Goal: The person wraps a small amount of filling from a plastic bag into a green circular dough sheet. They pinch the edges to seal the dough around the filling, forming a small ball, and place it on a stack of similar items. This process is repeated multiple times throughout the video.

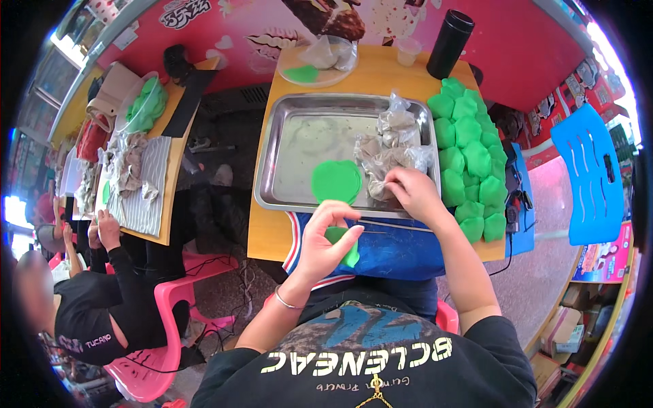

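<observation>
My left hand (329, 239), a bracelet at its wrist, is cupped around a piece of flat green material (351, 255) in front of the tray. My right hand (410, 191) reaches over the tray's right part, its fingertips on a plastic-wrapped, greyish-brown bundle (378, 187). More such bundles (398, 125) lie behind it in the metal tray (293, 208). A stack of round green sheets (336, 182) rests near the tray's front edge. Thin sticks (398, 225) lie across a blue cloth (398, 255) below the tray. What the right fingertips pinch is partly hidden.
Green rounded lumps (467, 158) are piled right of the tray. A black bottle (450, 45), a clear cup (408, 51) and a plate (326, 79) with a bag stand at the back. At left, a co-worker (117, 301) sits on a pink chair (171, 326) by another table.
</observation>
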The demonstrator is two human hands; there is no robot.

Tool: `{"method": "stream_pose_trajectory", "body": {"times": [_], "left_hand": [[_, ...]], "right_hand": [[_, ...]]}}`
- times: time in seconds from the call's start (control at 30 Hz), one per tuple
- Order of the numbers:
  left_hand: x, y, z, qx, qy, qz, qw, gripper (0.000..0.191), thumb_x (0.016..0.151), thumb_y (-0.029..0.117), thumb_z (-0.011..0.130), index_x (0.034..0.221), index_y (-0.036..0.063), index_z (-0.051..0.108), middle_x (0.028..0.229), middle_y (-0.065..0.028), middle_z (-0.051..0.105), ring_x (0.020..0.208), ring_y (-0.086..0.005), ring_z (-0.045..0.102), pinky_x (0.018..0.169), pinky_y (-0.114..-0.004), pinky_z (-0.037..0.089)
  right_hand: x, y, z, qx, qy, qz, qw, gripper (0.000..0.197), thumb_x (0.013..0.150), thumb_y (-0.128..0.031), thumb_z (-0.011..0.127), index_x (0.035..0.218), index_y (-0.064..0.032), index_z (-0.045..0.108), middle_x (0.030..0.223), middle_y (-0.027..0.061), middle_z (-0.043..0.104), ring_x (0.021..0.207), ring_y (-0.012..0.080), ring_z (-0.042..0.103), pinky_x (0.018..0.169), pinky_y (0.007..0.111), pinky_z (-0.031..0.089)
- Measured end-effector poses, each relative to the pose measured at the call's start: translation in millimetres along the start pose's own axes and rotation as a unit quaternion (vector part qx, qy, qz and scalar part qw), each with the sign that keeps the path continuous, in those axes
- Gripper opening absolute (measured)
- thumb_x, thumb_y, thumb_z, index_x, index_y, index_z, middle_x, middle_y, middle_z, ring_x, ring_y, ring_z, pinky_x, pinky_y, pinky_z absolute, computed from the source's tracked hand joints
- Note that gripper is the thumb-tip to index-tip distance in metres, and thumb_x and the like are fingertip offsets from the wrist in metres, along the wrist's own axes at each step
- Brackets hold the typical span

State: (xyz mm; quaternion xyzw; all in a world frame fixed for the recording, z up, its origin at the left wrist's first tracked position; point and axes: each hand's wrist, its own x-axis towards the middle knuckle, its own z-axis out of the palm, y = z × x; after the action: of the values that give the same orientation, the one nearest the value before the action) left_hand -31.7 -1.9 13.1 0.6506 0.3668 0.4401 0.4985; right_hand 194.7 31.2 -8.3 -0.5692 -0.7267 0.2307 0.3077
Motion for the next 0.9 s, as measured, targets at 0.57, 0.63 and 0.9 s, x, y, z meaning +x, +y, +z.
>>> {"method": "stream_pose_trajectory", "body": {"times": [0.57, 0.63, 0.9], "left_hand": [[22.3, 6.0, 13.4, -0.369, -0.122, -0.152, 0.909, 0.011, 0.091, 0.015, 0.052, 0.092, 0.0046, 0.048, 0.082, 0.0029, 0.051, 0.074, -0.0033, 0.047, 0.065, -0.018, 0.039], [19.3, 7.4, 13.3, -0.371, -0.113, -0.114, 0.915, 0.017, 0.088, 0.015, 0.057, 0.099, 0.0047, 0.049, 0.088, 0.0014, 0.054, 0.080, -0.0036, 0.049, 0.069, -0.018, 0.040], [1.5, -3.6, 17.8, -0.385, -0.072, -0.110, 0.914, 0.035, 0.081, 0.017, 0.066, 0.111, 0.0026, 0.052, 0.096, -0.0032, 0.058, 0.084, -0.0068, 0.052, 0.072, -0.020, 0.042]], "right_hand": [[-27.3, -66.3, -38.0, 0.345, -0.025, 0.115, 0.931, 0.018, 0.080, -0.010, 0.066, 0.093, -0.0014, 0.058, 0.084, -0.0001, 0.059, 0.078, 0.0064, 0.054, 0.069, 0.023, 0.044], [-26.0, -72.2, -32.3, 0.432, 0.035, 0.086, 0.897, 0.012, 0.079, -0.006, 0.066, 0.087, -0.0033, 0.058, 0.079, -0.0013, 0.058, 0.073, 0.0050, 0.053, 0.066, 0.021, 0.044], [-27.8, -79.5, -41.0, 0.515, 0.012, 0.034, 0.857, 0.009, 0.081, -0.007, 0.065, 0.081, -0.0046, 0.056, 0.073, -0.0038, 0.056, 0.067, 0.0017, 0.049, 0.059, 0.019, 0.040]]}}
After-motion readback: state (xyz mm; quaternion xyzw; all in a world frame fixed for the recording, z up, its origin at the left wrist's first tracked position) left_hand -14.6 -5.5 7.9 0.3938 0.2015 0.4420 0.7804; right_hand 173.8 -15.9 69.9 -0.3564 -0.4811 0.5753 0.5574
